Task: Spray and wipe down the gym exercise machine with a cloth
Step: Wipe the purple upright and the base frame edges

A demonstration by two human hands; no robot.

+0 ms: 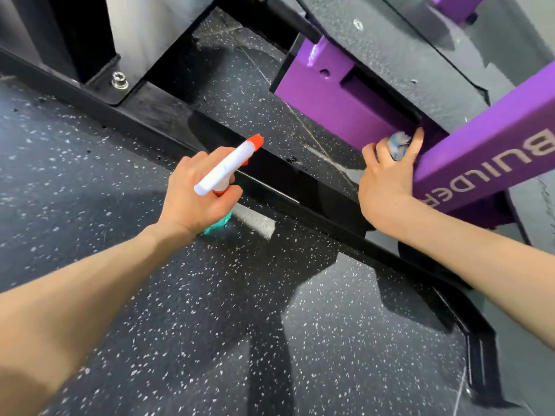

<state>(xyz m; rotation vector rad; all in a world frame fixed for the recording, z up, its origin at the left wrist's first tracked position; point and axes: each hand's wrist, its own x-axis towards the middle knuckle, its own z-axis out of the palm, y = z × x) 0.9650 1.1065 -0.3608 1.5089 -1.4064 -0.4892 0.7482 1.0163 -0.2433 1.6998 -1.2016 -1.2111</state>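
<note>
- Two bare forearms reach in from the bottom edge over a dark rubber floor (210,325) flecked with white.
- The left hand (192,190) grips the spray bottle (228,166), its fingers curled round the neck. Whether a finger is squeezing the trigger cannot be told.
- The bottle's white head lies on a slant from lower left to upper right. Its orange nozzle points up and away from the person, toward the machine, and the teal body hangs below the hand toward the floor.
- The right hand (384,181) holds a bunched pale cloth (398,145) with its fingers wrapped over it, one finger stretched along the top. It presses the cloth to the left side of the purple beam (480,139), where the beam meets the frame.
- The beam runs diagonally from lower left to upper right and bears white capitals reading "BUILDER", seen upside down; the last letter is partly hidden by the right wrist.
- A black base rail (300,187) crosses under both hands, between them and the floor beyond.
- Farther off, a purple bracket (324,94) joins the beam.
- A steel bolt (119,81) sits on a black foot plate at the upper left.
</note>
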